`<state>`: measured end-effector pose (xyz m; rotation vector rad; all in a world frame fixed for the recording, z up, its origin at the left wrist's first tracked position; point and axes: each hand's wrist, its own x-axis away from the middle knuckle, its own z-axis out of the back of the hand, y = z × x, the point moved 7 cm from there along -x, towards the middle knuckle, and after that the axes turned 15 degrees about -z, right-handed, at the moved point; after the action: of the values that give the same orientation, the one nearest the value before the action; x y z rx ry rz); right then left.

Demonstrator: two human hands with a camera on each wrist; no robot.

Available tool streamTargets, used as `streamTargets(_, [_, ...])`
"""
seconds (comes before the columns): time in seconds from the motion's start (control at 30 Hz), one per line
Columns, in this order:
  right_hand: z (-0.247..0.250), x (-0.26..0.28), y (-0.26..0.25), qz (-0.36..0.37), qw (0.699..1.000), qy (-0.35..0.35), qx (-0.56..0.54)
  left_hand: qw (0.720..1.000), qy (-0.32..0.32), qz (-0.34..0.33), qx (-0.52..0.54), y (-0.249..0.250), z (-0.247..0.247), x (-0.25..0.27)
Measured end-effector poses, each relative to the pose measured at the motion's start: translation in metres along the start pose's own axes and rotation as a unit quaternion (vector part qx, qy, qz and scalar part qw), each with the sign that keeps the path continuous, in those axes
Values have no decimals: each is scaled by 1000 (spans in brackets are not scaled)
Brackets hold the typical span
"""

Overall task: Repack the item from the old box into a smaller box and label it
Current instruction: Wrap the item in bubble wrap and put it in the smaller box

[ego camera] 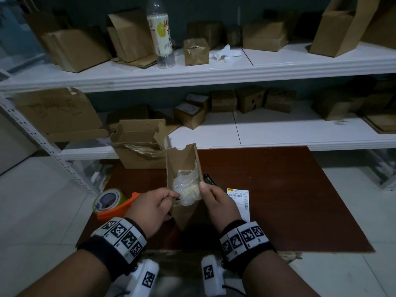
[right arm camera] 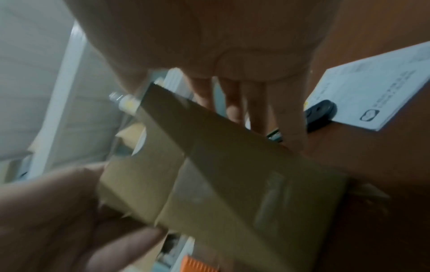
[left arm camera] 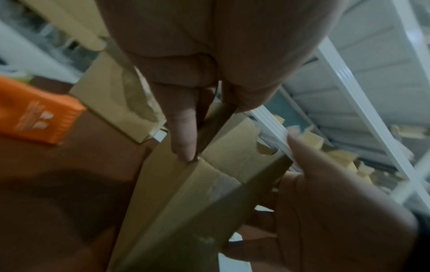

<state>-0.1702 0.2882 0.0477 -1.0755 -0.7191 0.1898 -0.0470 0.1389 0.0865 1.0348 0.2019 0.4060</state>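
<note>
Matt brown cardboard is seen on the small box (ego camera: 184, 166); crinkled clear plastic wraps the item (ego camera: 186, 187); glossy tape (ego camera: 108, 199) is noted.

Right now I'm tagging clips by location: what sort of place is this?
Probably a parcel packing or stock room: white shelves stacked with cardboard boxes, a tape dispenser and a shipping label beside the hands.

Head view: from above and behind both wrists, facing forward and down over the table (ego camera: 278, 200) toward the shelves (ego camera: 214, 76); wide and moderately distant. Left wrist view: very near, looking along the left hand (left arm camera: 209, 55) at the small box (left arm camera: 186, 202), with the right hand (left arm camera: 337, 211) opposite. Right wrist view: equally near, looking along the right hand (right arm camera: 209, 46) at the same box (right arm camera: 232, 184). All three views share this box; the orange tape dispenser (ego camera: 120, 207) appears in each.
</note>
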Motion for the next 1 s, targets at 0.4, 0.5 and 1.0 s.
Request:
streamTargets(0.4, [14,-11,-5,-7,1000,-13,-17,988,11,-50,-143,2,2,-1])
streamTargets(0.5, [11,-10,-5,-3,1000,-18,-13,981,40,-54,-184,8,1,-3])
streamTargets(1.0, [-10,5,2,17,1000,-5,5,983,70,42,-162,-27,-13,-15])
